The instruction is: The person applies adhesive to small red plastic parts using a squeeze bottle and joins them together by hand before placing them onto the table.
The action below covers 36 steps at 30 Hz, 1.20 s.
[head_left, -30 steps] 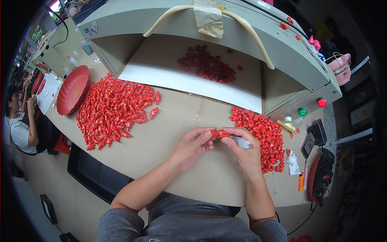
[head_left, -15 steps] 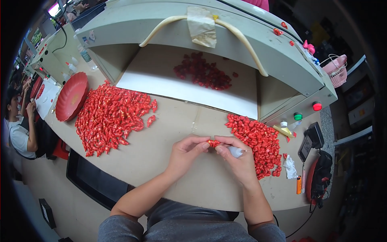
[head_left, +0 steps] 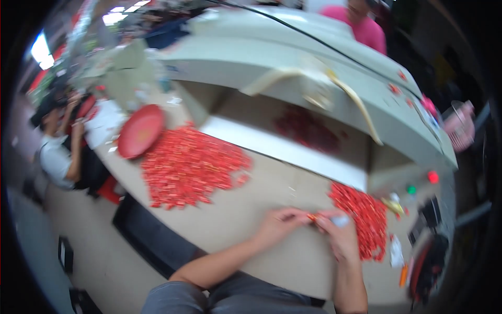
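Observation:
My left hand (head_left: 282, 224) and my right hand (head_left: 341, 238) meet over the table, to the left of a pile of small red pieces (head_left: 361, 225). Between their fingertips is one small red and gold piece (head_left: 312, 217), which both hands pinch. A small white squeeze bottle (head_left: 341, 221) also sits in my right hand, held against the fingers. Motion blur hides the finer detail of the piece and the bottle tip. Farther left spreads a larger heap of red-and-gold pieces (head_left: 191, 167).
A pale green open-fronted box (head_left: 225, 57) stands behind, with dark red pieces (head_left: 307, 128) inside. A red bowl (head_left: 141, 131) is at left. Tissue (head_left: 396, 252), an orange lighter (head_left: 403, 275) and a dark pouch (head_left: 430, 269) lie at right. A co-worker (head_left: 60, 146) sits at left.
The whole view has swung, so everything sits farther right and lower, with blur. A person in pink now shows behind the box. Both hands still hold the piece and the bottle.

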Available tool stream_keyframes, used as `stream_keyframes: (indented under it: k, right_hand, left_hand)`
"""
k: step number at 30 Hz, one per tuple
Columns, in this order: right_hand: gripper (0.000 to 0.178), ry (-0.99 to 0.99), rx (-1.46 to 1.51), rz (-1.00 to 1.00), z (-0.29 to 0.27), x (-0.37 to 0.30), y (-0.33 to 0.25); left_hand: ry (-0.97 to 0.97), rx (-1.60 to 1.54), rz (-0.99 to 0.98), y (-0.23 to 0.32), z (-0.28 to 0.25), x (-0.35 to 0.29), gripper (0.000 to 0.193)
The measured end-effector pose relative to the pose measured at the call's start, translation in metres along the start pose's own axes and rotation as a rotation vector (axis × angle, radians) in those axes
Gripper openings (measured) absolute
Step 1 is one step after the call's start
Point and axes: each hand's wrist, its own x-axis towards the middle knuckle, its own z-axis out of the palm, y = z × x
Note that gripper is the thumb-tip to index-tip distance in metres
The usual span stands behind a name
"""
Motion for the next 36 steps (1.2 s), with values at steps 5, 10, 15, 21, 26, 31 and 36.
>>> stream_keyframes:
  k: [5, 10, 15, 21, 26, 31, 36]
  right_hand:
    - [0.013, 0.048, 0.023, -0.011, 0.001, -0.011, -0.002]
    - [0.014, 0.032, -0.008, -0.025, 0.006, -0.006, -0.001]
    - [0.014, 0.036, -0.039, -0.053, 0.007, -0.002, -0.001]
    - [0.014, 0.038, -0.042, -0.053, 0.005, -0.003, 0.001]
    - [0.013, 0.066, -0.052, -0.077, 0.004, -0.007, 0.002]
    - [0.014, 0.068, -0.081, -0.062, 0.006, -0.008, -0.001]
    - [0.012, 0.108, -0.15, -0.056, 0.013, -0.01, -0.01]
  left_hand:
    - [-0.048, -0.01, 0.074, -0.005, 0.006, 0.003, 0.017]
    - [-0.092, -0.014, 0.057, -0.005, -0.004, 0.001, 0.024]
    - [-0.108, -0.058, 0.051, -0.005, -0.006, 0.004, 0.024]
    - [-0.093, -0.066, 0.085, -0.004, -0.004, 0.002, 0.025]
    - [-0.081, -0.061, 0.094, -0.005, 0.001, -0.001, 0.02]
    - [-0.057, -0.073, 0.138, -0.013, 0.003, 0.002, 0.016]
    - [-0.067, -0.183, 0.06, -0.012, 0.001, 0.005, 0.014]
